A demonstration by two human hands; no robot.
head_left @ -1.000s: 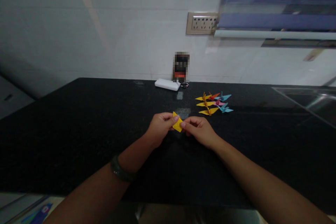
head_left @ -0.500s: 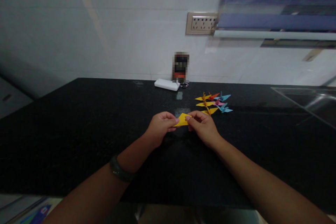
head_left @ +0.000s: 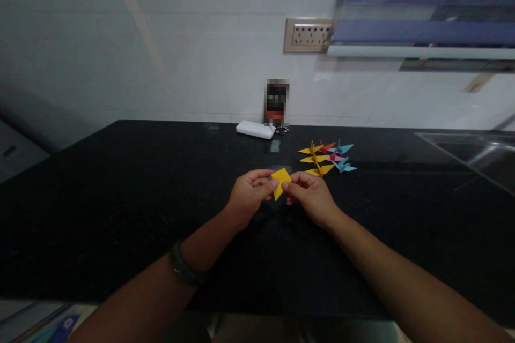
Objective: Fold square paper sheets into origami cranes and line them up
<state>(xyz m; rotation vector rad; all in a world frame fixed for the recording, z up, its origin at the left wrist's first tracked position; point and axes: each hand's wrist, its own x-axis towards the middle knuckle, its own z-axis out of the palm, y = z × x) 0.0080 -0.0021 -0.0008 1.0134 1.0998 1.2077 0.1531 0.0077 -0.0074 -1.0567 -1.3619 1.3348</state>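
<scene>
Between my two hands is a small folded piece of yellow origami paper point(head_left: 282, 178), roughly diamond-shaped, held above the dark counter. My left hand point(head_left: 250, 193) pinches its left side with thumb and fingers. On the other side, my right hand point(head_left: 311, 193) grips the right edge, thumb on top. Just beyond my right hand sit several folded paper cranes: yellow ones such as the nearest yellow crane point(head_left: 321, 170), an orange crane point(head_left: 327, 147), a pink crane point(head_left: 335, 156) and blue ones such as the front blue crane point(head_left: 344, 166).
A black counter point(head_left: 140, 198) spans the view. Against the tiled wall stand a white box-like device point(head_left: 255, 129) and a blurred upright object point(head_left: 277, 102). A sink point(head_left: 475, 155) is set in at the right. A socket panel point(head_left: 308, 35) is on the wall.
The yellow paper has been turned between my fingers, from a wide, flat triangular outline to a more upright diamond. My left hand has moved slightly to the right.
</scene>
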